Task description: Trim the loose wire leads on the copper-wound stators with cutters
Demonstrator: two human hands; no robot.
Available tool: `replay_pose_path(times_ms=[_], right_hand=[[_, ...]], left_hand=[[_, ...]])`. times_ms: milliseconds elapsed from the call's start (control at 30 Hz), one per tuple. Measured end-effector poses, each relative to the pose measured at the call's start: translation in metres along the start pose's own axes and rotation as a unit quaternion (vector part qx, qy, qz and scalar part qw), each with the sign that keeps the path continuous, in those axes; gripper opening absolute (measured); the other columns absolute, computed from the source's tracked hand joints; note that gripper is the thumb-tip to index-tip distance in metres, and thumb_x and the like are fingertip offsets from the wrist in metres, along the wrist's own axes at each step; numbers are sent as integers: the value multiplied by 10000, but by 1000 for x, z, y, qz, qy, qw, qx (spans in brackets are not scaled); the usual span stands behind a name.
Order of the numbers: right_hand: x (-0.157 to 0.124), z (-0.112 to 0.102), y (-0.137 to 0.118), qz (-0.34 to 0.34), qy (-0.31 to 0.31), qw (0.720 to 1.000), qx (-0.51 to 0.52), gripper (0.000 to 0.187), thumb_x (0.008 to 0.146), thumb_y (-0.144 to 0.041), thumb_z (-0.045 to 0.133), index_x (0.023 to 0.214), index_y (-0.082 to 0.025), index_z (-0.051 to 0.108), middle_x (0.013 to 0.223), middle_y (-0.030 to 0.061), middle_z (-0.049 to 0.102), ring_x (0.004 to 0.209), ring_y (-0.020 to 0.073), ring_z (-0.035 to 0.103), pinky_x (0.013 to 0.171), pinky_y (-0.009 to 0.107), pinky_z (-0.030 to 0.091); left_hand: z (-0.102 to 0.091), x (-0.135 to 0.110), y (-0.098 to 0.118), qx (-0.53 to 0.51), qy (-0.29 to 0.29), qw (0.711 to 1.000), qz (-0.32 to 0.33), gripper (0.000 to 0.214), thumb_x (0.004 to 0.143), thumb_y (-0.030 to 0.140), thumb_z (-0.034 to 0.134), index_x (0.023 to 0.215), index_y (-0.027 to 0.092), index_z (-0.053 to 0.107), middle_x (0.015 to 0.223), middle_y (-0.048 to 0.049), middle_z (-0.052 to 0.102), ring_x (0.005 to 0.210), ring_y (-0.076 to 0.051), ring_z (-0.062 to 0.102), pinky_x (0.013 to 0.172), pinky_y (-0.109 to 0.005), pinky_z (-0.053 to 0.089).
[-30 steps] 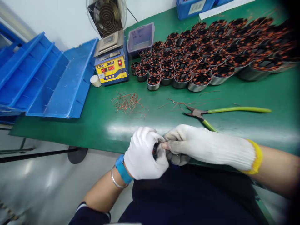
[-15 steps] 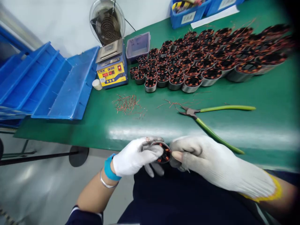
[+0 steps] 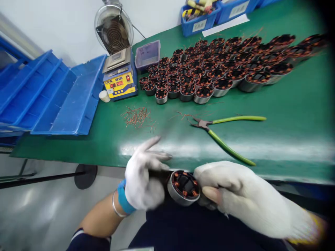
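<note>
In my right hand [image 3: 225,191], gloved in white with a bare thumb tip, is a motor stator [image 3: 183,187], a metal ring with copper windings and a black core. The thumb and curled fingers pinch its right side, and its wound face tilts up towards me. Just left of the stator is my left hand [image 3: 146,174], also gloved; its fingers are spread and the thumb is smeared by motion. Nothing shows in that hand. Beyond both hands, diagonal pliers [image 3: 202,124] with green handles lie spread on the green table [image 3: 104,150].
Rows of several stators [image 3: 204,91] stand further back. Copper wire clippings [image 3: 136,116] lie in a small heap. A yellow and blue CM 550 unit [image 3: 120,85], a purple bin [image 3: 148,55], blue trays [image 3: 75,101] and a blue tool box [image 3: 200,25] stand around them.
My left hand has let go of the stator and opened to its left. My right hand keeps hold of the stator, which now sits slightly lower with its wound face in fuller view.
</note>
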State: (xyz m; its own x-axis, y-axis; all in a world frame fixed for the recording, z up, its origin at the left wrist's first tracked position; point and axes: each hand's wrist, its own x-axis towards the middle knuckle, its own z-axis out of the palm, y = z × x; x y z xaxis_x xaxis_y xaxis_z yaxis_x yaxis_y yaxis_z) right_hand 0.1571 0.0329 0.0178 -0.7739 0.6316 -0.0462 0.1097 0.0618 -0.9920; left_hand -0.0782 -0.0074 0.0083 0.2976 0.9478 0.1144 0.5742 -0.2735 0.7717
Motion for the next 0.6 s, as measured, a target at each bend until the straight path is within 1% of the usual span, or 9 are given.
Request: replay_pose_path(times_ms=[67,133,167,200,267,300,367,467,600], right_hand=[[-1,-3,-6,-50,27,991,-124,475,980,-433,482,570,-195,493,536,6,523,507,118,480,495,239,375],[-2,-2,-3,-40,35,986,-159,459,978,-424,477,578,-200,495,547,10,527,516,125,479,497,247,372],[-2,0,1,-14,27,990,-135,471,977,-462,480,586,-200,503,557,14,529,517,127,482,494,249,376],[-3,3,7,19,14,997,-79,494,967,-528,490,599,-199,514,568,18,535,512,128,486,485,249,379],[-4,11,22,91,-20,992,81,576,897,-706,520,634,-194,530,575,22,539,481,124,482,456,246,374],[-4,15,27,123,-34,979,159,624,845,-782,534,646,-191,529,566,20,534,457,120,470,440,244,368],[-5,19,33,157,-48,955,247,680,777,-855,553,625,-196,484,544,14,519,424,110,445,421,242,358],[-5,16,24,108,-49,979,167,653,870,-772,520,576,-195,437,559,19,515,466,110,460,451,239,363],[-1,10,13,23,13,999,-25,556,924,-601,562,562,-184,495,545,19,505,518,114,446,491,240,347]], left_hand=[[2,3,-1,-74,-76,994,-40,602,1028,643,270,1021,210,687,741,-90,719,660,-227,747,535,-343,628],[4,6,3,-196,-191,958,-92,511,1015,617,393,1030,193,677,690,-71,709,566,-214,724,488,-318,607],[4,6,7,-244,-214,939,-110,448,994,594,475,1068,195,665,723,-70,720,569,-215,727,509,-333,619],[5,6,12,-265,-208,935,-107,399,976,559,537,1115,202,649,795,-81,737,616,-224,743,560,-366,642],[4,4,21,-231,-146,961,-45,311,926,483,630,1111,234,650,961,-108,743,778,-252,767,728,-457,668],[3,3,24,-201,-118,972,-6,253,888,465,674,1024,252,669,1007,-110,737,851,-265,764,811,-489,658],[2,1,26,-165,-131,975,72,242,795,485,761,786,274,643,994,-83,733,908,-273,751,894,-482,641],[2,1,21,-127,-110,974,154,421,680,626,821,773,274,611,960,-72,730,875,-270,747,862,-440,650],[7,7,13,-27,3,987,160,579,807,609,717,1188,191,589,1012,-118,729,900,-260,740,861,-413,635]])
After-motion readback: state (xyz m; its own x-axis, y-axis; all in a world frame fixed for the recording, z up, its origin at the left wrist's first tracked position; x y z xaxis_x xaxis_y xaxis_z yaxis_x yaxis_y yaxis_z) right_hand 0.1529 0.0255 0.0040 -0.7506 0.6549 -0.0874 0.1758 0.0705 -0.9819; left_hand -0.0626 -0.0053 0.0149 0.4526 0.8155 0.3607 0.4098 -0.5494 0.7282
